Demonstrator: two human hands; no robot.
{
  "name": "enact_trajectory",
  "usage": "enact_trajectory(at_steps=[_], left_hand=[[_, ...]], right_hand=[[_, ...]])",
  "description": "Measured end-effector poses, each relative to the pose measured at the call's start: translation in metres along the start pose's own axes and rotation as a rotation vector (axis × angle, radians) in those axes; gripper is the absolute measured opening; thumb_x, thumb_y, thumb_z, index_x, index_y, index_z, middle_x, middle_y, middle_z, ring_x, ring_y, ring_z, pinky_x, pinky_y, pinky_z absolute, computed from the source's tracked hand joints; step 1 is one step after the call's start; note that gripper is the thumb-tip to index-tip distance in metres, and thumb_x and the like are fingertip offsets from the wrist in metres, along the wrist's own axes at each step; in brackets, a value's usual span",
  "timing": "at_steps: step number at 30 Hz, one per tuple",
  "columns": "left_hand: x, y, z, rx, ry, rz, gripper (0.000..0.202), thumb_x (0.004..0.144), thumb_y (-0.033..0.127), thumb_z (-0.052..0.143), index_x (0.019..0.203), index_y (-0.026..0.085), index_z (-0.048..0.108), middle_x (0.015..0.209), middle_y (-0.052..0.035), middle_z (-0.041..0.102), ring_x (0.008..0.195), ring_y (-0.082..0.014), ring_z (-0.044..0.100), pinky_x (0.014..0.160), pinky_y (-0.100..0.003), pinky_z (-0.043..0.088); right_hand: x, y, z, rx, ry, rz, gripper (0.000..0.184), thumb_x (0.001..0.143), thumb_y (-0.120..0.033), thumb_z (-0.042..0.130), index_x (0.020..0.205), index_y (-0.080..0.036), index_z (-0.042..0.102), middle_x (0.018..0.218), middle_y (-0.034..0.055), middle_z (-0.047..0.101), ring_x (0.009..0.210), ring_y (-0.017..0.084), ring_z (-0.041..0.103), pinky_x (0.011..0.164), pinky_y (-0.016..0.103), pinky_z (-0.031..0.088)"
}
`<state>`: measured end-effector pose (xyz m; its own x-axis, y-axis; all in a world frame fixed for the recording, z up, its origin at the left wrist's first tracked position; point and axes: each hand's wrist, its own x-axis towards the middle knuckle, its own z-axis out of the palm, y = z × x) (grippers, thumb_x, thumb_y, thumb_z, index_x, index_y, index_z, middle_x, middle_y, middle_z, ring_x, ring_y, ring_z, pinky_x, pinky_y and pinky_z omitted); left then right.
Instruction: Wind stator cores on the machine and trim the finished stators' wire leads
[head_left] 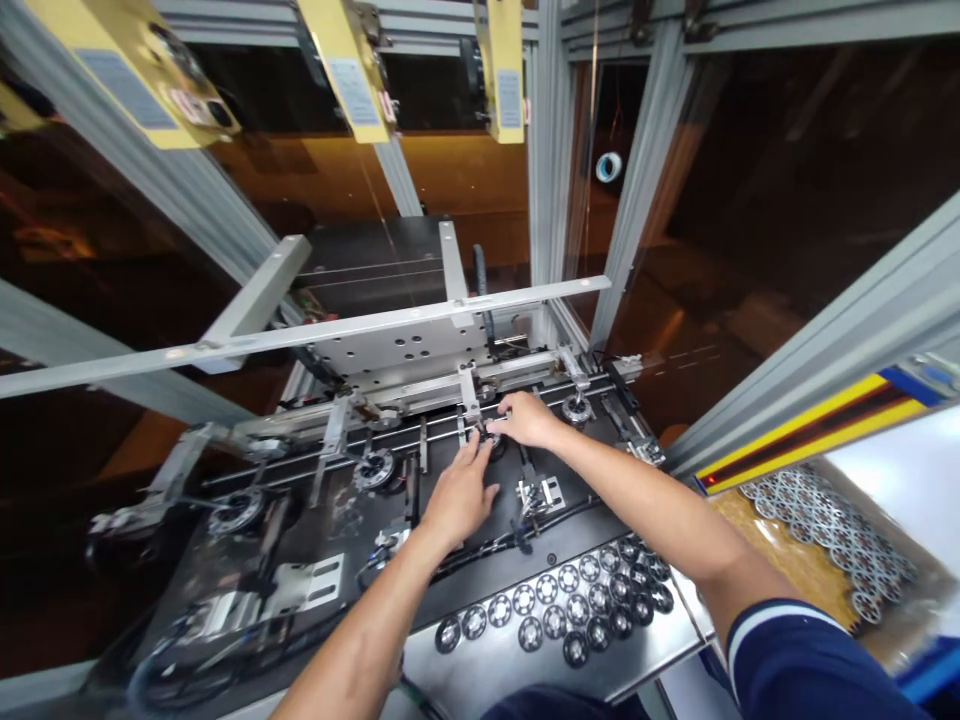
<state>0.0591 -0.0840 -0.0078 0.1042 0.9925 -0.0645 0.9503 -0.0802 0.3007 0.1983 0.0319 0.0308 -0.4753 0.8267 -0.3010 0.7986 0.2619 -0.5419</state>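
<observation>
At the middle station of the machine (420,430), both my hands meet at a round, slotted metal part (495,440) that looks like a motor stator, largely covered by fingers. My left hand (459,495) reaches in from the front, fingers stretched to the part's near left edge and thumb held apart. From the right comes my right hand (531,420), its fingers curled and fingertips closed at the part's upper edge. Similar stators sit at the other stations: one to the right (576,408), one to the left (375,468) and one farther left (236,512).
Several dark round cores (577,607) lie in rows on the metal ledge in front. A box of stacked metal rings (832,530) stands at the right, beside a yellow-striped light bar (810,432). A grey crossbar (360,325) spans above the stations; aluminium posts (551,150) frame the machine.
</observation>
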Motion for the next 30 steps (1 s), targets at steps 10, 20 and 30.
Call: enact_trajectory(at_steps=[10,20,30], left_hand=[[0.084,0.057,-0.006,-0.043,-0.094,0.413,0.048,0.093,0.035,0.062,0.137,0.019,0.053,0.15,-0.0133,0.049,0.137,-0.032,0.047,0.11,-0.059,0.038],[0.114,0.08,0.023,0.085,-0.225,0.497,0.059,0.091,0.036,0.064,0.145,0.023,0.045,0.16,-0.0129,0.033,0.144,-0.0367,0.034,0.113,-0.064,0.031],[0.111,0.079,0.028,0.117,-0.234,0.457,0.067,0.09,0.035,0.065,0.15,0.024,0.037,0.163,-0.0143,0.027,0.144,-0.0375,0.035,0.111,-0.062,0.036]], right_hand=[[-0.036,0.106,-0.083,-0.178,0.069,0.239,0.027,0.096,-0.033,0.062,0.117,-0.016,0.063,0.12,0.0087,0.065,0.104,0.022,0.065,0.089,0.042,0.056],[-0.002,0.134,-0.056,-0.125,-0.014,0.325,0.031,0.095,-0.033,0.063,0.12,-0.015,0.061,0.122,0.0101,0.063,0.105,0.023,0.065,0.088,0.041,0.057],[0.041,0.137,-0.061,-0.094,0.067,0.425,0.033,0.095,-0.033,0.063,0.122,-0.015,0.061,0.123,0.0095,0.063,0.105,0.023,0.065,0.088,0.041,0.057]])
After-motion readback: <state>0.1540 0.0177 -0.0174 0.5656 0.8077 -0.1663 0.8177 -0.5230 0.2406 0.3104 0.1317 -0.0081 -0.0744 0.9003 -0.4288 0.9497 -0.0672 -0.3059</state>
